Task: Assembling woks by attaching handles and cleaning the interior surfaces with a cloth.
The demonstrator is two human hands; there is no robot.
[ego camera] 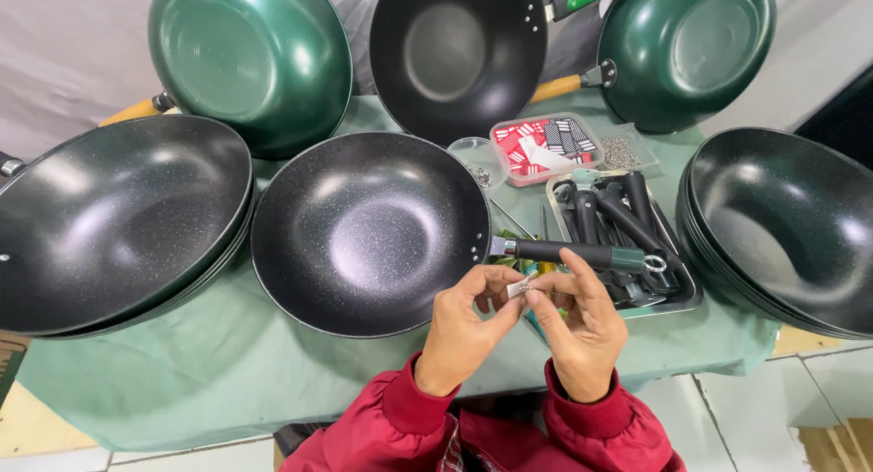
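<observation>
Tag [521, 287] pinched between left hand [468, 331] and right hand [582, 331] — beside wok [368, 231].

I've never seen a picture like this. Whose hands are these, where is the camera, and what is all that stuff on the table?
There is no machine here: a person wears a camera on the head, looking down at their own hands. The left hand and right hand, in red sleeves, pinch a small pale tag between the fingertips. On the green tablecloth sit several black and green woks. The nearest wok has a dark handle attached. Behind the hands, a metal tray holds loose handles, beside a box of red and white packets and a small clear lid.
</observation>
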